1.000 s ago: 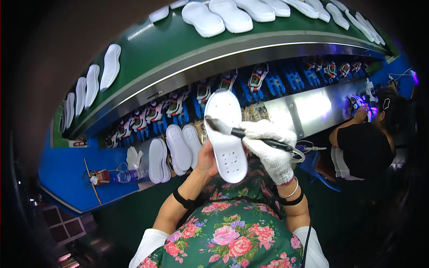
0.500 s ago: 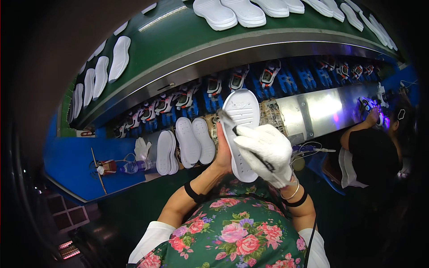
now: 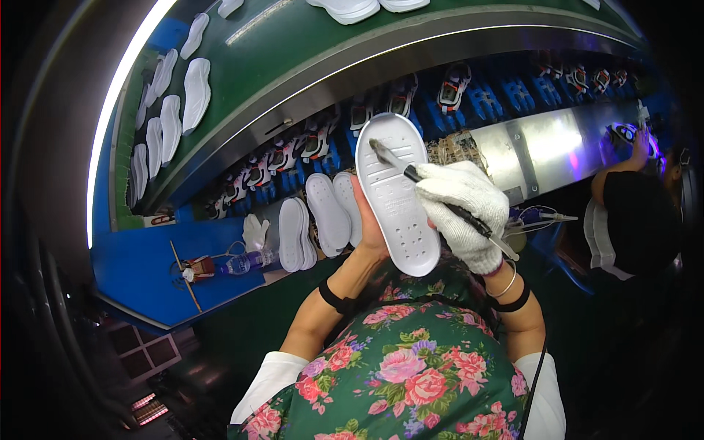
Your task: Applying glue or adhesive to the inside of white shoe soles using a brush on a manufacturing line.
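Note:
My left hand (image 3: 370, 226) is bare and closed around the left edge of a white shoe sole (image 3: 396, 194), held up with its hollow, dotted side facing me. In a white knit glove, my right hand (image 3: 463, 209) grips a brush (image 3: 408, 173) with a black handle. The brush's tip rests on the upper part of the sole's inner surface. Just left of the held sole, a few more white soles (image 3: 327, 214) lie on the bench, two of them (image 3: 295, 236) overlapping. Whether the brush carries any liquid cannot be made out.
Beyond the bench, shoe uppers (image 3: 319, 139) stand on blue holders in a row. A green conveyor (image 3: 271, 73) with white soles runs above them. At left, a blue table (image 3: 139, 264) bears a bottle (image 3: 238, 264) and a glove (image 3: 255, 231). A co-worker (image 3: 645, 213) sits at right.
The brush's tip has moved from the sole's left rim onto its upper inner surface. My right hand has shifted right of the sole, uncovering more of it. The view has shifted slightly.

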The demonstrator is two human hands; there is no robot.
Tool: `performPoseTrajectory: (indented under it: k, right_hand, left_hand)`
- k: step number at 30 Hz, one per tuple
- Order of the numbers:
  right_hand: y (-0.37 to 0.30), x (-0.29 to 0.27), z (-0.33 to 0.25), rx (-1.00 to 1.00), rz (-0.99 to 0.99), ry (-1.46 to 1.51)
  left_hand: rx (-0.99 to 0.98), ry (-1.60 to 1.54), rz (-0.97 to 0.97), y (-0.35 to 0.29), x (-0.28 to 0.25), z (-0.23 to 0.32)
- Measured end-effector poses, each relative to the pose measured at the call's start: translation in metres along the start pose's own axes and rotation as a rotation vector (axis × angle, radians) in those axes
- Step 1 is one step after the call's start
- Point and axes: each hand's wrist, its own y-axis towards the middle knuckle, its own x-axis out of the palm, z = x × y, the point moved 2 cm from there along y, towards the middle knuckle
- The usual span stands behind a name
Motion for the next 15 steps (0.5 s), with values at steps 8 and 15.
performPoseTrajectory:
  k: [8, 15]
  right_hand:
    - [-0.014, 0.002, -0.003, 0.038, -0.095, 0.171]
    - [-0.038, 0.013, -0.007, -0.183, -0.189, -0.079]
  left_hand:
    - [0.109, 0.152, 0.114, -0.003, -0.005, 0.006]
    - [-0.008, -0.121, -0.188, 0.005, -0.016, 0.008]
